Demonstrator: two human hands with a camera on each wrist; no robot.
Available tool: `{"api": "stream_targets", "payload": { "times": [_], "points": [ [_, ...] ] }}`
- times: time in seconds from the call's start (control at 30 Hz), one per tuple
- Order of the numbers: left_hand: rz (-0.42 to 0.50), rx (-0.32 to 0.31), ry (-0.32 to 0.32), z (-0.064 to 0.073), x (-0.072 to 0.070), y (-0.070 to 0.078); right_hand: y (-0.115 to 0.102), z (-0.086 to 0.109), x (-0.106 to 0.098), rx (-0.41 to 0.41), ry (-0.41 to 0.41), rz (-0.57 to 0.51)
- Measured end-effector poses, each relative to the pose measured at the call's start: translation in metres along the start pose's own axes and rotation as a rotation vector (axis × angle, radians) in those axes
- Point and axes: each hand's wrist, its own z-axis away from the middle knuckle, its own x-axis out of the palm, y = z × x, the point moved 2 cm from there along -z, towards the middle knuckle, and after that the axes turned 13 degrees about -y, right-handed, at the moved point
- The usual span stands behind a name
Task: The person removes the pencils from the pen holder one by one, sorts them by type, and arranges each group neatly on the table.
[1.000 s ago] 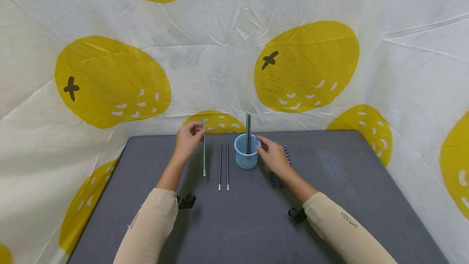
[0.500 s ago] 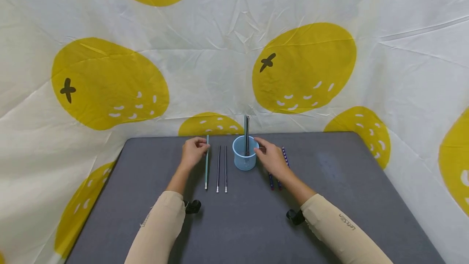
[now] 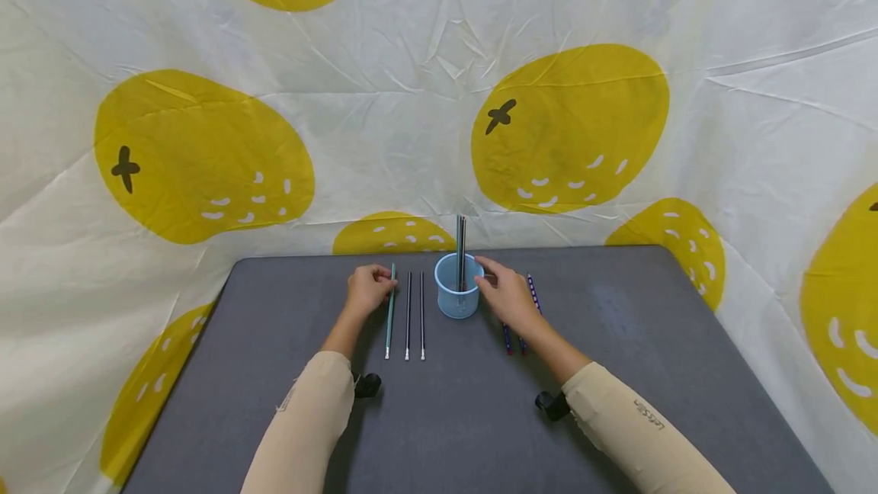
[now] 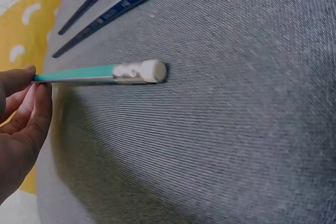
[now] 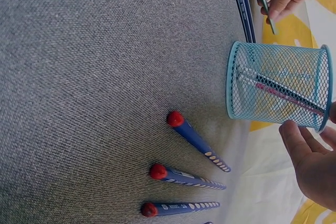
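Lemon-printed cloth (image 3: pixel 384 136) hangs behind the grey counter (image 3: pixel 446 433), and up front the left hand (image 3: pixel 368 287) has thumb and fingertips pinched on the teal pencil (image 3: pixel 389 322), white eraser pointing toward the person! Just beside it, two navy pencils (image 3: pixel 408 319) lie between that pencil and the blue mesh cup (image 3: pixel 458 305). Over there, the right hand (image 3: pixel 511 299) grips the cup's side at the rim, thumb and fingers curved about it. Several upright pencils (image 3: pixel 461 235) lean inside. Dotted blue pencils (image 5: pixel 191 137), red-ended, lie nearby, partly blocked from the head view by that right hand.
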Motion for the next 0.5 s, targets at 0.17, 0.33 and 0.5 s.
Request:
{"api": "stream_targets", "payload": {
  "times": [0.17,0.33,0.5],
  "points": [
    [0.006,-0.034,-0.006,0.002,0.005,-0.003,-0.001,0.001,0.000,0.005,-0.006,-0.005],
    [0.022,-0.044,0.009,0.001,0.010,-0.005,-0.003,0.002,0.000,0.005,-0.002,-0.011],
    [0.002,-0.050,0.020,0.001,0.013,-0.006,-0.001,0.003,0.002,0.011,-0.004,-0.010]
  ]
}}
